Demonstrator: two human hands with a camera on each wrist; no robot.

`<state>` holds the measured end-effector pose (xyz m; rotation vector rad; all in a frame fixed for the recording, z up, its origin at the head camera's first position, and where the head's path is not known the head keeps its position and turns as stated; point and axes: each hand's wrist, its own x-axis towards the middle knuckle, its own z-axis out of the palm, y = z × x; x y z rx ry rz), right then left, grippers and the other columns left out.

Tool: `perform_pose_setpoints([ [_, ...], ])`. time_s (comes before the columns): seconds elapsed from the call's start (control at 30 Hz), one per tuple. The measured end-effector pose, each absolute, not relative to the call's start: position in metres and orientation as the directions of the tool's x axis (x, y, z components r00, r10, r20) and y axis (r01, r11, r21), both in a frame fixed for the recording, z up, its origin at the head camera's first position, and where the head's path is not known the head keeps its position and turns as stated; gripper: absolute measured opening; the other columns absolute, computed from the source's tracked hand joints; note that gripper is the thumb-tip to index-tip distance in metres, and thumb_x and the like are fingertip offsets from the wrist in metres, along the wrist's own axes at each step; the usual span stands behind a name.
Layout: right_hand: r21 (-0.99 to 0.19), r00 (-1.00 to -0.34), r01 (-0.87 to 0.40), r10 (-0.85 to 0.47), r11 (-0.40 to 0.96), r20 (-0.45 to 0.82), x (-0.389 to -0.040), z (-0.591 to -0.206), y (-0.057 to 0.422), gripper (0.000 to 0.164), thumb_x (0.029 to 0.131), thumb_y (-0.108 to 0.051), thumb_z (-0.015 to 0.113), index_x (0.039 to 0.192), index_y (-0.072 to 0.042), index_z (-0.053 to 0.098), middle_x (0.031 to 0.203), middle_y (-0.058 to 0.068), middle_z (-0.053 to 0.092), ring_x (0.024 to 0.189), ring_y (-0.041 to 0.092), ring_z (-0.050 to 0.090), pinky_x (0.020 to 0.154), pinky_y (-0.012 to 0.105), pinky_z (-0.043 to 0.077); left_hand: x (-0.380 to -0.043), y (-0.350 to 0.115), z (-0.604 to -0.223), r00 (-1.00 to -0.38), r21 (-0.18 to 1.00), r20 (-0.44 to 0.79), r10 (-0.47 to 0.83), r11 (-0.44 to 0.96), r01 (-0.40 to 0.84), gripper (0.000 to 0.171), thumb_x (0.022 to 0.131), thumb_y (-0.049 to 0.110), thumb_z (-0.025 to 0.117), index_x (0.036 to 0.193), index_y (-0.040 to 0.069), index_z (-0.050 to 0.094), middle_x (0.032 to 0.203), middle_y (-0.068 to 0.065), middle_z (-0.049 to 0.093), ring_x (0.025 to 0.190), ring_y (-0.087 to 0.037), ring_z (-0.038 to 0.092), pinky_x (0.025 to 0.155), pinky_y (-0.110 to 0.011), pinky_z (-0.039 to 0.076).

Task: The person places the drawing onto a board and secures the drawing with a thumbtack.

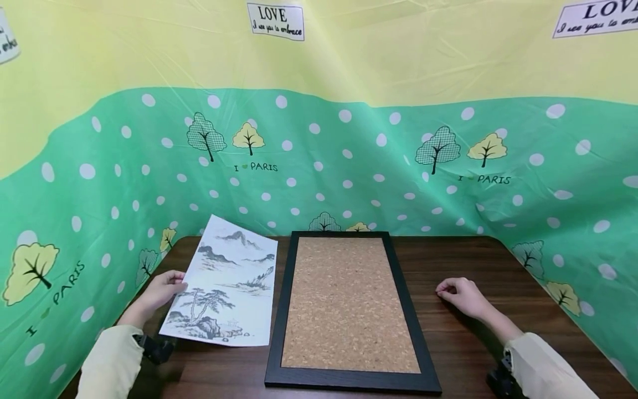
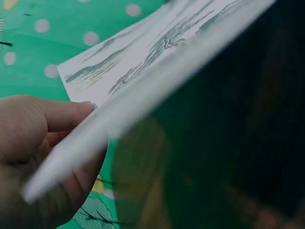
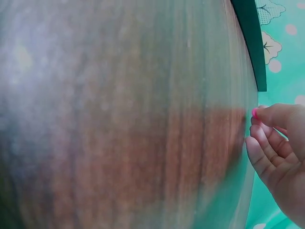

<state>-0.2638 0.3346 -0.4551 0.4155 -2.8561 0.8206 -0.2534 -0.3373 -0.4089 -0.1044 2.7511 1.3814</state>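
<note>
My left hand (image 1: 161, 289) pinches the left edge of a white paper sheet (image 1: 249, 321) printed with an ink landscape of mountains and pine trees. The sheet is held tilted beside the corkboard. In the left wrist view its near edge (image 2: 143, 98) runs past the thumb, and part of the fingers lies hidden behind it. A black-framed corkboard (image 1: 349, 305) lies on the table between my hands. To its right, my right hand (image 1: 466, 296) has thumb and index finger together on a small pink thing (image 3: 255, 113), mostly covered by the fingertips.
Under everything is a dark brown wooden table (image 1: 463, 260) with rounded far corners. A green and yellow cloth (image 1: 349, 133) with dots and trees hangs behind it and along both sides. Dark wrist cameras (image 1: 158, 349) sit at both sleeves.
</note>
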Motion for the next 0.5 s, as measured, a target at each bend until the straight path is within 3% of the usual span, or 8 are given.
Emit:
perform_pose_setpoints([
  [0.1, -0.508, -0.954, -0.293, -0.215, 0.810, 0.208, -0.262, -0.455, 0.334, 0.009, 0.081, 0.002, 0.060, 0.081, -0.004, 0.067, 0.079, 0.004, 0.064, 0.069, 0.012, 0.054, 0.061, 0.025, 0.046, -0.260, -0.336, -0.400, -0.997, 0.839, -0.078, -0.015, 0.539, -0.074, 0.035, 0.091, 0.010, 0.050, 0.117, -0.012, 0.042, 0.093, -0.013, 0.056, 0.074, -0.015, 0.055, 0.063, -0.030, 0.046],
  [0.17, -0.515, -0.956, -0.288, -0.211, 0.807, 0.204, -0.262, -0.454, 0.334, 0.010, 0.082, 0.002, 0.060, 0.082, -0.004, 0.067, 0.080, 0.004, 0.064, 0.070, 0.012, 0.054, 0.061, 0.025, 0.046, -0.277, -0.345, -0.413, -0.999, 0.866, -0.054, -0.006, 0.497, -0.050, 0.037, 0.091, 0.020, 0.054, 0.117, -0.004, 0.044, 0.096, -0.009, 0.057, 0.075, -0.014, 0.057, 0.063, -0.029, 0.048],
  [0.5, -0.528, -0.959, -0.281, -0.208, 0.801, 0.193, -0.260, -0.454, 0.331, 0.009, 0.082, 0.003, 0.060, 0.084, -0.003, 0.068, 0.082, 0.006, 0.064, 0.072, 0.015, 0.054, 0.062, 0.027, 0.047, -0.262, -0.280, -0.354, -0.999, 0.868, 0.003, 0.036, 0.497, 0.021, 0.036, 0.094, 0.010, 0.048, 0.122, -0.011, 0.041, 0.103, -0.015, 0.054, 0.077, -0.006, 0.053, 0.066, -0.024, 0.046],
])
